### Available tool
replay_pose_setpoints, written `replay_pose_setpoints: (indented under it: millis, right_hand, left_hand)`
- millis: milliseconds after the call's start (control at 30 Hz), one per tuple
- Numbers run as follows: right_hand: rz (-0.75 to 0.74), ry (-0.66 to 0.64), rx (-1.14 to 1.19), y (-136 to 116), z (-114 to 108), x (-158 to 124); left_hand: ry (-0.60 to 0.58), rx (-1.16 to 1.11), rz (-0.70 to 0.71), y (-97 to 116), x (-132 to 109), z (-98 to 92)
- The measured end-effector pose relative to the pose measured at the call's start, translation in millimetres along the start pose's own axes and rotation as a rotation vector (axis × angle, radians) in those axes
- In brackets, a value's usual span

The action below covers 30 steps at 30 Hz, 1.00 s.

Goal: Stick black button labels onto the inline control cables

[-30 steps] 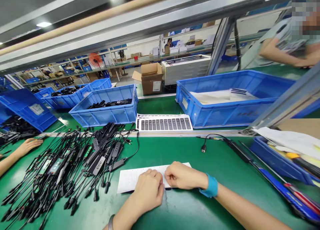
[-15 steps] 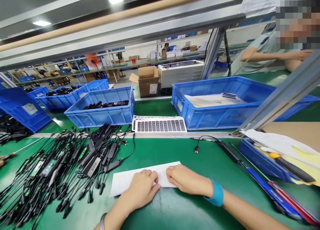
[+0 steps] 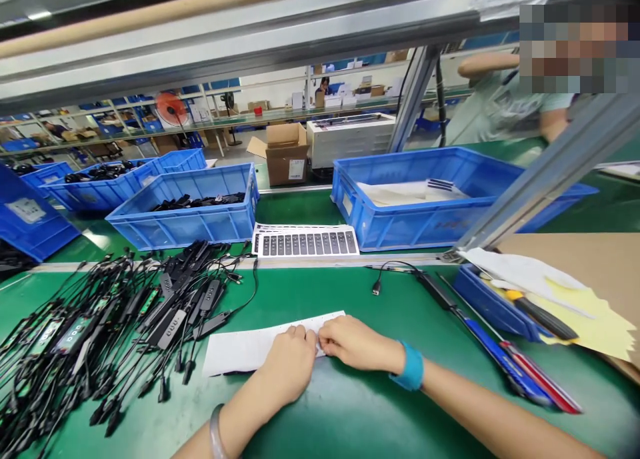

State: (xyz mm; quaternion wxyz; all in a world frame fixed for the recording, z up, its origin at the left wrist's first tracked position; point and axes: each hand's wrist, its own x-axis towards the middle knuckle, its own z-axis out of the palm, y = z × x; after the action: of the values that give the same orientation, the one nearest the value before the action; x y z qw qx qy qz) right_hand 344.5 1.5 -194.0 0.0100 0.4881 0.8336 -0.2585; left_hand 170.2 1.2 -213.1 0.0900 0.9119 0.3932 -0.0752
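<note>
A white paper sheet (image 3: 237, 350) lies on the green bench in front of me, its near edge lifted slightly on the left. My left hand (image 3: 291, 359) is curled over the sheet's middle, fingers closed on its near edge. Just right of it, my right hand (image 3: 350, 342) pinches the same sheet near its right end. The two hands almost touch. Behind them lies a sheet of dark rectangular labels (image 3: 307, 244). To the left spreads a pile of black cabled devices (image 3: 170, 326), some with green circuit boards showing.
Blue bins (image 3: 185, 206) with black parts stand at the back left. Another blue bin (image 3: 415, 226) holds papers. On the right are a small blue tray (image 3: 487, 306), an orange-and-black-handled tool (image 3: 545, 317), a blue tool (image 3: 505, 362) and a cable plug (image 3: 377, 288). A metal post (image 3: 545, 172) slants across the right.
The view has shifted slightly right. My hands have drawn closer together on the sheet, which is bent more near them. The person across the bench has raised an arm.
</note>
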Motion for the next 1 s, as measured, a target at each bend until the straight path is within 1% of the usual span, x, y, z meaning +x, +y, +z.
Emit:
replay_pose_setpoints:
  millis: [167,233,300,367,433,467,567,633,767,833,933,1000]
  right_hand:
    - [-0.001,-0.17,0.118,7.5,-19.5,17.5]
    - [0.015,-0.195,0.104,6.5,-20.7,22.7]
    - [0.042,-0.16,0.038,2.3,-17.1,25.1]
    - [0.065,-0.088,-0.045,-1.9,-11.9,24.2]
    - [0.059,-0.042,-0.09,-2.6,-9.2,20.3]
    - [0.042,-0.041,-0.092,-1.1,-9.5,17.8]
    - [-0.026,-0.097,-0.07,8.3,-15.0,9.8]
    - [-0.041,-0.107,-0.087,13.6,-18.4,5.6]
    - [0.02,-0.013,-0.19,14.2,-17.2,1.6]
    - [0.03,0.006,-0.214,13.6,-16.7,1.1]
    - [-0.039,-0.063,-0.171,16.8,-20.1,0.4]
    - [-0.068,-0.081,-0.153,20.2,-23.2,-0.2]
  left_hand:
    - [0.002,0.006,0.037,-3.0,-1.3,-3.1]
    - [0.016,-0.001,0.045,-5.2,-3.0,-2.1]
    - [0.033,-0.001,0.042,-5.2,-4.2,0.0]
    - [0.054,0.003,0.031,-3.0,-3.5,2.1]
    - [0.067,0.01,0.017,-0.5,-0.5,3.4]
    - [0.069,0.013,0.013,0.4,1.4,3.6]
    - [0.063,0.015,0.023,0.4,6.9,2.8]
    - [0.059,0.011,0.035,-0.7,8.9,1.3]
    - [0.056,0.009,0.035,-2.3,9.8,-1.2]
    - [0.055,0.009,0.035,-3.0,10.4,-1.5]
    - [0.052,0.008,0.031,-4.3,11.6,-0.6]
    - [0.05,0.008,0.023,-5.1,12.4,0.1]
